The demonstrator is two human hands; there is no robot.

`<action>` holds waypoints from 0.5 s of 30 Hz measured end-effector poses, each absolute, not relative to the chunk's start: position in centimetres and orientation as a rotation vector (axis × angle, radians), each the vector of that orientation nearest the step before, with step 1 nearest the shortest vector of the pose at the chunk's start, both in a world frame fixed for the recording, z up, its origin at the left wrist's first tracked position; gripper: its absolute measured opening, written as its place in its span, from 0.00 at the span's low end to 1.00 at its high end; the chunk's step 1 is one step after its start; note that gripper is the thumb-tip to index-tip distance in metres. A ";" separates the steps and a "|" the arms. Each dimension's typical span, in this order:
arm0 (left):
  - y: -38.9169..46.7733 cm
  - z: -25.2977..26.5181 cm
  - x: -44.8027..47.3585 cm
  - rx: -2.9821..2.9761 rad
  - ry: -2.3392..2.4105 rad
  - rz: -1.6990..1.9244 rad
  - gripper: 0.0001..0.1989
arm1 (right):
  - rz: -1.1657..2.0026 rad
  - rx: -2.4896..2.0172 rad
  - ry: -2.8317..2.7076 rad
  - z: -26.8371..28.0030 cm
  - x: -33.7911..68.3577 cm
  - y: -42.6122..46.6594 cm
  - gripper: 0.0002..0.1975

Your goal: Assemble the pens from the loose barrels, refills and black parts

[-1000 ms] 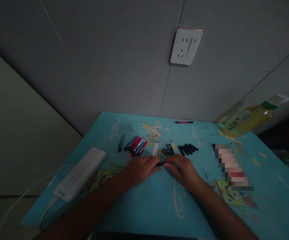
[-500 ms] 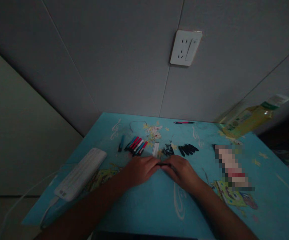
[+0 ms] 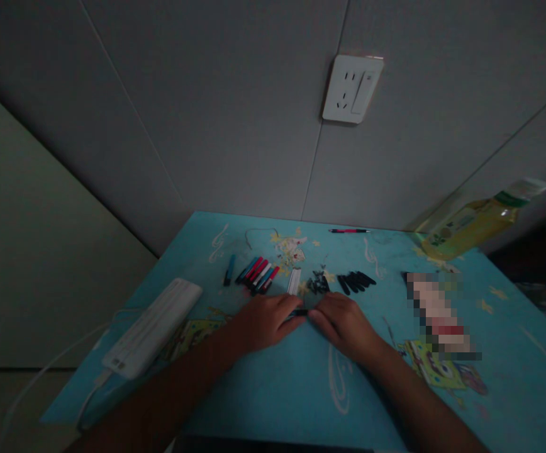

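Note:
Between my hands lies a thin pen part, dark with a bluish stretch at its left end. My left hand pinches it between thumb and fingers. My right hand is closed at its other end; the fingertips there are partly hidden. Just beyond the hands, slim white sticks like pen refills lie side by side. Left of them are several red, blue and white pen pieces, with a single blue and black one apart. To the right sit small black parts and several black tubes.
A white power strip with a cord lies at the left. A red and black pen rests near the wall. At the right stand a bottle of yellow liquid and a blurred flat item. A socket is on the wall.
My hands have drawn slightly apart, and more of the pen part shows between them, including its bluish end. The pieces on the table have stayed put.

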State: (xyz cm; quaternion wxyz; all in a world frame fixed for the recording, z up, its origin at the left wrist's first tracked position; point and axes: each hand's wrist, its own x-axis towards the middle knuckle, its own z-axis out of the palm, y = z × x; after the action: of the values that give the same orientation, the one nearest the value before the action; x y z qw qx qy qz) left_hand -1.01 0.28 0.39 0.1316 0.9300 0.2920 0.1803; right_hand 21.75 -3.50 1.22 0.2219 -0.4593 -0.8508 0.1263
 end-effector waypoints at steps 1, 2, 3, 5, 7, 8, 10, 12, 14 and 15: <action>0.2 0.4 -1.0 2.699 0.851 0.522 0.13 | 0.341 -1.271 -2.355 1.2 21.8 -3.5 0.17; 0.2 0.4 -1.0 2.701 0.860 0.517 0.12 | 0.344 -1.267 -2.345 1.3 21.8 -3.5 0.16; 0.2 0.3 -0.9 2.703 0.870 0.509 0.11 | 0.355 -1.257 -2.323 1.4 21.8 -3.5 0.14; 0.3 0.3 -1.0 2.703 0.889 0.494 0.11 | 0.376 -1.214 -2.282 1.7 21.8 -3.5 0.11; 0.3 0.2 -1.0 2.704 0.903 0.487 0.11 | 0.368 -1.177 -2.263 1.9 21.8 -3.5 0.13; 0.4 0.2 -1.0 2.704 0.907 0.483 0.12 | 0.358 -1.170 -2.262 1.9 21.7 -3.5 0.12; 0.4 0.2 -1.0 2.699 0.904 0.482 0.13 | 0.343 -1.185 -2.277 1.9 21.7 -3.5 0.08; 0.3 0.1 -1.0 2.698 0.882 0.493 0.14 | 0.326 -1.224 -2.293 1.7 21.6 -3.4 0.10; 0.3 -0.1 -1.0 2.714 0.860 0.509 0.14 | 0.303 -1.262 -2.302 1.5 21.7 -3.4 0.14; 0.2 -0.2 -0.9 2.726 0.856 0.512 0.15 | 0.294 -1.277 -2.305 1.5 21.7 -3.4 0.15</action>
State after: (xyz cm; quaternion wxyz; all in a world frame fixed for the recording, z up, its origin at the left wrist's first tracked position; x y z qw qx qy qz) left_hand -0.94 0.23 -0.22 0.1192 0.9324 0.2928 0.1752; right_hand 21.69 -3.43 1.48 0.2428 -0.4672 -0.8433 0.1075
